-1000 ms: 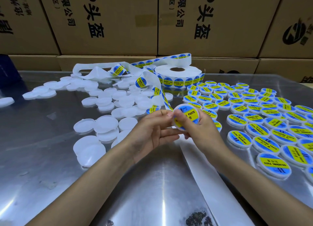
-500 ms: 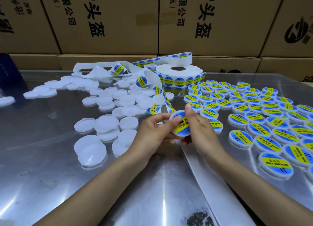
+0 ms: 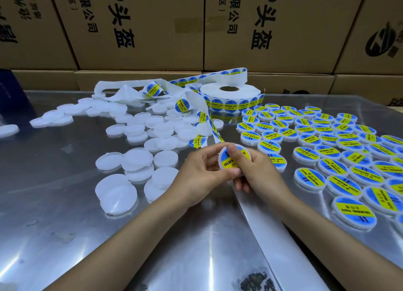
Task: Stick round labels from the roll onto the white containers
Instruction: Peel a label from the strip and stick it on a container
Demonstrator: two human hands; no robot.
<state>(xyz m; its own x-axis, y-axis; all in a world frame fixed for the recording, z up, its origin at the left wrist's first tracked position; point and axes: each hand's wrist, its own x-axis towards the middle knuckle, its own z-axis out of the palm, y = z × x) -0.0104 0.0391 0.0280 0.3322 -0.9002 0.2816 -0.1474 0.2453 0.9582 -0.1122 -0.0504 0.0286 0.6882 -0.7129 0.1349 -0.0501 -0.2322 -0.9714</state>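
One white container (image 3: 234,161), bearing a blue-and-yellow label, was held above the steel table (image 3: 65,225) near centre. Labelled containers (image 3: 327,142) lay in rows to the right; unlabelled white ones (image 3: 139,138) were scattered left. The label roll (image 3: 231,96) stood behind, its strip (image 3: 209,125) trailing toward the hands. Cardboard boxes (image 3: 141,24) lined the far edge. The left hand (image 3: 200,177) pinched the container's rim; the right hand (image 3: 257,173) gripped it, thumb pressed on the label.
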